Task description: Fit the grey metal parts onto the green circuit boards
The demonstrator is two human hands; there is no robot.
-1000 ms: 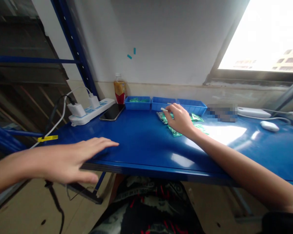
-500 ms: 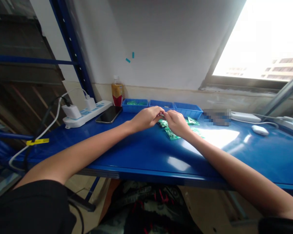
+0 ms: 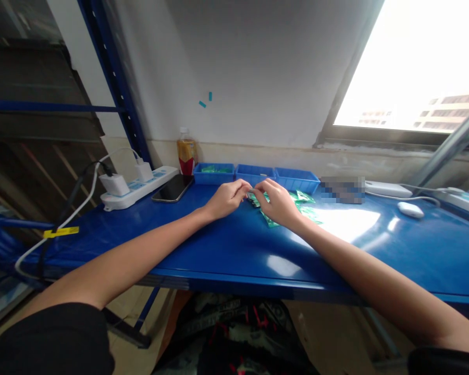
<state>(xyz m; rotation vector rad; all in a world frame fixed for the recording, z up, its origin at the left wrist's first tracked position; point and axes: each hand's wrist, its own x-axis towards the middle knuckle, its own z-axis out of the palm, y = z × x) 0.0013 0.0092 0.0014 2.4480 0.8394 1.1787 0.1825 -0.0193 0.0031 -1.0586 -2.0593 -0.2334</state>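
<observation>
My left hand (image 3: 227,199) and my right hand (image 3: 276,202) meet fingertip to fingertip above the blue table (image 3: 226,250). Both are closed in a pinch around something small and pale, too small to name. Green-and-clear packets (image 3: 307,212) lie beneath and to the right of my right hand, which partly covers them. Behind my hands three blue bins stand in a row: the left bin (image 3: 214,178) has green packets in it, the middle bin (image 3: 254,169) shows a small pale piece, and the right bin (image 3: 297,182) shows no contents.
A phone (image 3: 174,188) and a white power strip (image 3: 140,187) with plugs lie at the left. By the wall stands a bottle (image 3: 186,153) of amber drink. A white earbud case (image 3: 410,210), a white device (image 3: 389,189) and a cable are at the right.
Both hands have moved slightly lower and to the left, with the fingertips a little further apart. The camera view has shifted slightly. The bins and packets lie as before.
</observation>
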